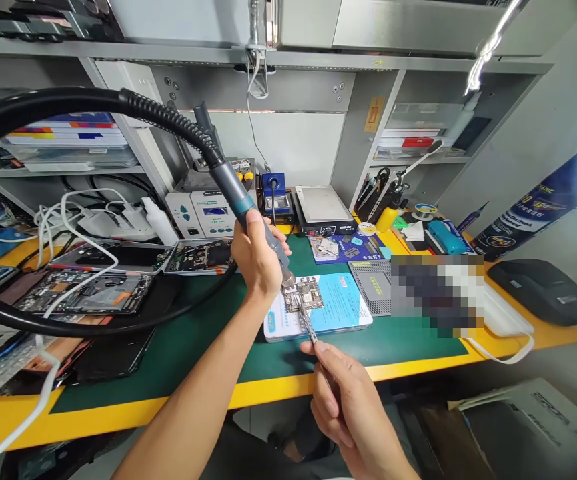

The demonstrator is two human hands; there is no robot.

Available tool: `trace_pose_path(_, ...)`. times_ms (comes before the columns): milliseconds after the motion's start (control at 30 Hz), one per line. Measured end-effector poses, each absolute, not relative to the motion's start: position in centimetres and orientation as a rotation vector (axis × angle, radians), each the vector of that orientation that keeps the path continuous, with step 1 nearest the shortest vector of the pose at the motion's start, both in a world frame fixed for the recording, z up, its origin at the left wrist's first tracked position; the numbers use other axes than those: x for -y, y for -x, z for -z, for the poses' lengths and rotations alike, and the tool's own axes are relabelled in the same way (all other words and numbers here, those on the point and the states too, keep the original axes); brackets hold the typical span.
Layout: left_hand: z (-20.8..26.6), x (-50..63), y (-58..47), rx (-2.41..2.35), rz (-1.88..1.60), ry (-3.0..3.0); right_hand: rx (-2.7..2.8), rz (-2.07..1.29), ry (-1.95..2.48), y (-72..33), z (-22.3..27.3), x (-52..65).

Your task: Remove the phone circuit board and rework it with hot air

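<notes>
The left hand (pixel 258 257) is wrapped around a hot-air handle (pixel 235 197), nozzle angled down at a small circuit board (pixel 311 293). The right hand (pixel 345 393) pinches metal tweezers (pixel 309 328), their tips at the board; I can't tell whether they touch it. The board lies on a blue-and-white pack (pixel 345 303) on the green mat (pixel 268 363), its upper left corner partly hidden by the nozzle.

A perforated grey plate (pixel 372 288) sits just right of the pack. The black hose (pixel 78 100) loops across the left side, in front of opened devices (pixel 85 293) and a white cable (pixel 75 283). Behind stand a control unit (pixel 208 213) and a flat-topped box (pixel 321 203).

The left shelf compartment (pixel 63 171) holds stacked clear boxes (pixel 78 157); the right one (pixel 421 161), clear cases with red-and-white contents (pixel 411 142). Beneath it, pens and tools (pixel 372 190) stand bunched upright.
</notes>
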State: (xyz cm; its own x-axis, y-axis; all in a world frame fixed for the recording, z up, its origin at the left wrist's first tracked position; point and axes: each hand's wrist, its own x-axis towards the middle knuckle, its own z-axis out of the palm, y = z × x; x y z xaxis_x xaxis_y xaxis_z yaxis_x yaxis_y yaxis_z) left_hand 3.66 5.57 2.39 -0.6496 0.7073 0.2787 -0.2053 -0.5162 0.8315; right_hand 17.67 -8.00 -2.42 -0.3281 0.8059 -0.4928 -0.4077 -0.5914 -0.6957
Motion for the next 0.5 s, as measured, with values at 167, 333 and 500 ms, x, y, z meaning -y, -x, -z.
trace_pose_path(167,-2.24,-6.10,-3.43,-1.121,-2.112,-0.836,0.580,-1.998,1.099,-17.61,2.59,7.82)
trace_pose_path(333,-2.03,-5.96,-3.27,-1.127,-2.074,-0.821,0.570,-2.014,1.101,-17.62,2.44,7.93)
trace_pose_path(500,-1.97,-5.60,-3.31,-1.105,-2.069,-0.820,0.595,-2.004,1.101,-17.55,2.50,8.28)
